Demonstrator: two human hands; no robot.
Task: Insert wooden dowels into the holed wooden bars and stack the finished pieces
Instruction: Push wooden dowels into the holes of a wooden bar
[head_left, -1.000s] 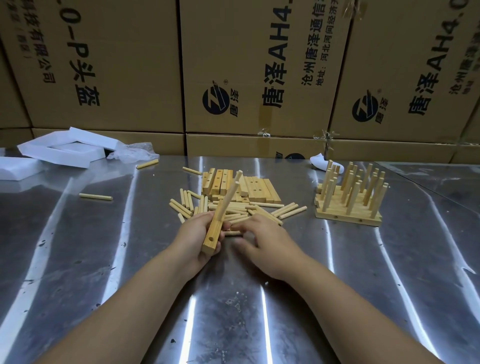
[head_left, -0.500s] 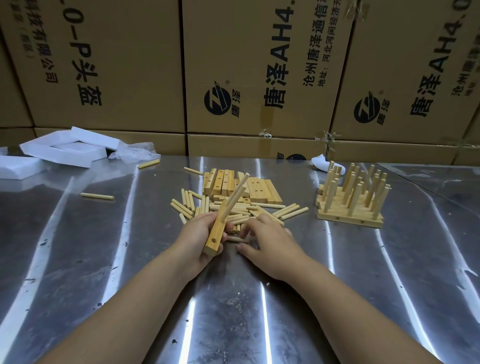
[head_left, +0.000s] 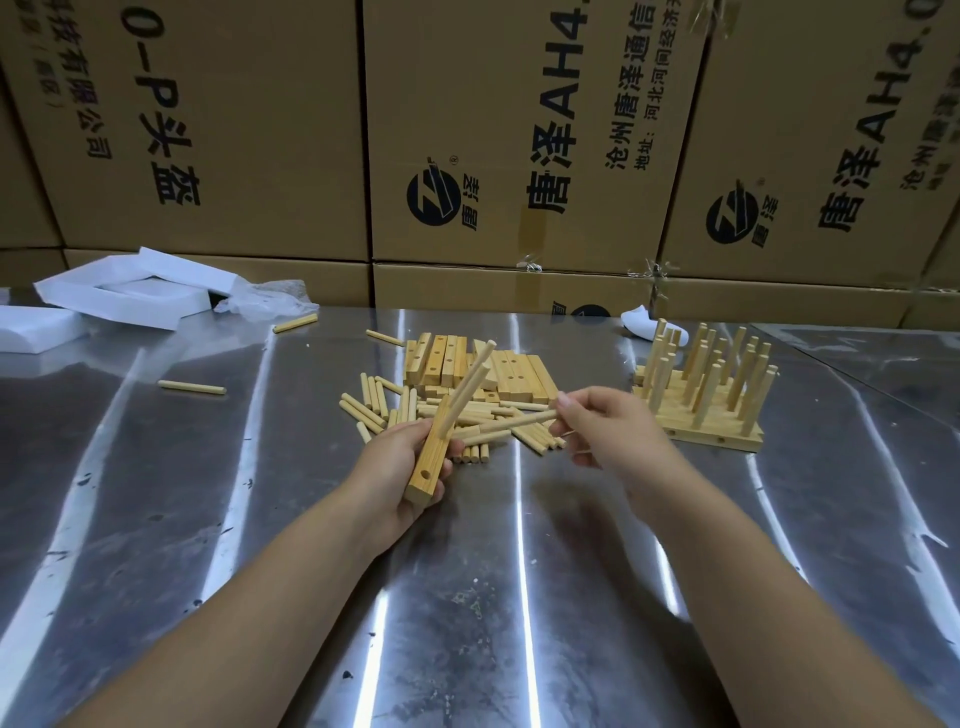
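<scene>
My left hand (head_left: 395, 470) grips a holed wooden bar (head_left: 430, 460), tilted, with two dowels (head_left: 470, 387) standing in its far holes and one hole open near its lower end. My right hand (head_left: 610, 426) pinches a loose dowel (head_left: 511, 422) by one end, held level just right of the bar. Behind both hands lies a pile of loose dowels (head_left: 384, 405) and a heap of bare holed bars (head_left: 511, 371). The finished pieces (head_left: 706, 402), bars with upright dowels, are stacked at the right.
The work surface is a shiny metal table (head_left: 467, 597). Stray dowels (head_left: 192, 387) lie at the left. White foam pieces (head_left: 124, 293) and a plastic bag (head_left: 270, 301) sit at the back left. Cardboard boxes (head_left: 519, 145) wall off the far side.
My right hand lifted off the dowel pile with a single dowel and moved right and up. My left hand lowered the bar slightly toward me.
</scene>
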